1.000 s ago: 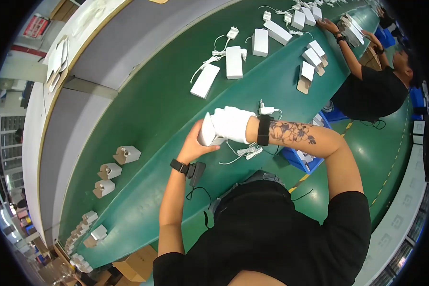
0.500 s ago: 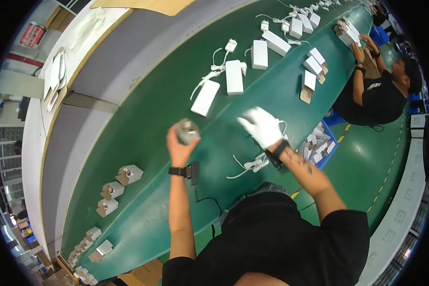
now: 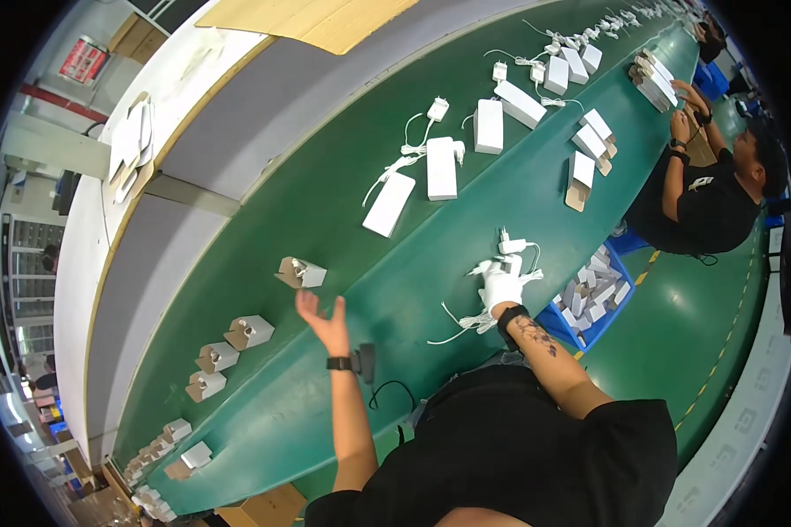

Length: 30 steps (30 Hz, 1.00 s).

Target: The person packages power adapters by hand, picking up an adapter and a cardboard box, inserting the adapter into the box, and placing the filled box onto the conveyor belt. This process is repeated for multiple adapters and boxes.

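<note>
left hand (image 3: 323,323), bare: fingers spread, thumb apart, nothing in the palm. it hangs just beside an open white box (image 3: 312,277), which stands on the far strip of the green worktop (image 3: 395,303). brown flaps splay; something pale shows inside. the flaps are likely left up so the contents stay reachable.

right hand (image 3: 503,285), white-gloved: down among white adapters and leads on the near strip. fingers half hidden, white on white; cannot tell whether they pinch anything. one plug adapter (image 3: 513,247) lies just beyond the fingertips, a bundled cable (image 3: 480,321) beside the wrist. loose parts sit close to the body, probably for a short reach.

three more open boxes (image 3: 250,331) line up nearer the left end, flaps turned much the same way; seems a deliberate row, easy to check at a glance.

closed white boxes (image 3: 389,205) lie further right on the far strip, some with corded adapters beside them, perhaps paired. blue crate (image 3: 613,318) of small cartons stands below the worktop edge, seemingly to spare surface.
</note>
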{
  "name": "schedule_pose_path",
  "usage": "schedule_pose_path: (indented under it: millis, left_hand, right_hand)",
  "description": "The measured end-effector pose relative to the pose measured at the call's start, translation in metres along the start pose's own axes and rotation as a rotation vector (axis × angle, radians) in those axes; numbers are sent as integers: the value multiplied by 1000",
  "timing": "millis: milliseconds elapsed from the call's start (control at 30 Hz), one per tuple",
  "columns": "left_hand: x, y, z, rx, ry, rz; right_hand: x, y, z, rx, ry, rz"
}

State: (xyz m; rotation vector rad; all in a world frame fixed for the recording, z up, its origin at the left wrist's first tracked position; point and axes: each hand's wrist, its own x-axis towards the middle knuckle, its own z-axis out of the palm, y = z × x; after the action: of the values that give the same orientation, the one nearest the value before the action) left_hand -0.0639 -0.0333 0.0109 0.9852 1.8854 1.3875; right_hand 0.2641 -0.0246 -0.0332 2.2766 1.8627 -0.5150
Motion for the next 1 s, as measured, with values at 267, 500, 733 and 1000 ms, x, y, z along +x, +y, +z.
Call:
schedule_pose_path:
  millis: [267, 500, 733, 1000]
  left_hand:
    - [-90, 25, 46, -115, -592, -109]
    - [-111, 25, 42, -120, -876, -366]
    - [-88, 75, 72, -1073, -891, -962]
    - [-25, 65, 117, -1904, -949, -436]
  right_hand:
    - [17, -65, -34, 61, 186, -357]
    - [32, -97, -31, 167, 219, -551]
    - [-25, -102, -116, 1448, 10, -447]
    - [-45, -88, -143, 635, 532, -742]
